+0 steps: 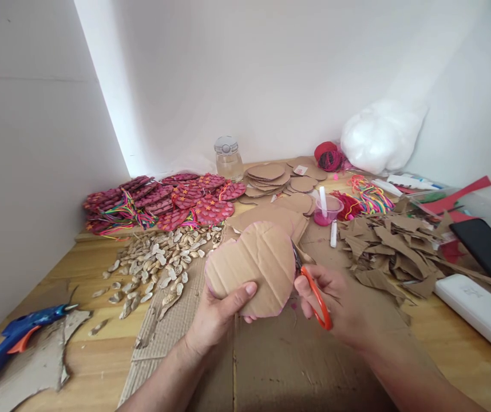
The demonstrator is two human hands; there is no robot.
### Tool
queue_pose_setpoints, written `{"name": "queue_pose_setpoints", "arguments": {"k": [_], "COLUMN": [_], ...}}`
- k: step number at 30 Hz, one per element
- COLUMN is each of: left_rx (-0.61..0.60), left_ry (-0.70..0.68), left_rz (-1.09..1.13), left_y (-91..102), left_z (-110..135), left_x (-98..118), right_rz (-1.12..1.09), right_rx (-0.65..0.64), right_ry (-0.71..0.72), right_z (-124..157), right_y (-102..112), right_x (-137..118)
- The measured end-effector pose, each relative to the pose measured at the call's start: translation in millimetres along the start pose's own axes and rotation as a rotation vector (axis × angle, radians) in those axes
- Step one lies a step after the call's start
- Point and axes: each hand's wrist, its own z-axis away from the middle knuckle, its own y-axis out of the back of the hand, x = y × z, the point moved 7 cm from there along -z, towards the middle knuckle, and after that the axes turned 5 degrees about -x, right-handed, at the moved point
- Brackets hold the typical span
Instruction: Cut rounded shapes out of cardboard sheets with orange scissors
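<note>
- Cardboard heart (252, 268) is held up just above the wooden table (99, 366), in front of us and between our two hands; a thin pink line runs along its edge.
- We judge it light and stiff, yet easy to crease along its corrugations, so a hold at the lower rim with the thumb flat on the face suits it best.
- Our left hand (215, 317) grasps it just so: thumb laid across the lower edge, fingers hidden beneath, forearm rising from below.
- Our right hand (340, 303) is closed through the orange handles of the scissors (316, 297), whose blades meet the heart's right edge; how far they gape we cannot tell.
- Cardboard scraps (391, 246) lie to the right, peanut shells (155, 263) to the left, and a blue glue gun (9, 343) at the far left.
</note>
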Motion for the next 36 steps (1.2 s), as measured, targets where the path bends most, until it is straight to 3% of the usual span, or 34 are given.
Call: {"name": "queue_pose_setpoints", "arguments": {"k": [17, 21, 28, 36], "left_rx": [-0.049, -0.062, 0.024, -0.026], "left_ry": [0.007, 0.019, 0.013, 0.036], "left_rz": [-0.058, -0.034, 0.058, 0.005], "left_y": [4.2, -0.9, -10.9, -7.7], "left_z": [-2.5, -2.3, 3.3, 2.0], "left_x": [4.6, 3.4, 0.1, 0.5], "right_rz": [-0.029, -0.029, -0.065, -0.048], "right_rx": [0.012, 0.014, 0.041, 0.045], "right_ry": [-0.004, 0.004, 0.006, -0.048], "right_z": [1.7, 1.6, 1.2, 0.9], "right_y": [1.4, 1.0, 0.8, 3.2], "right_x": [-0.4, 4.4, 2.9, 8.0]}}
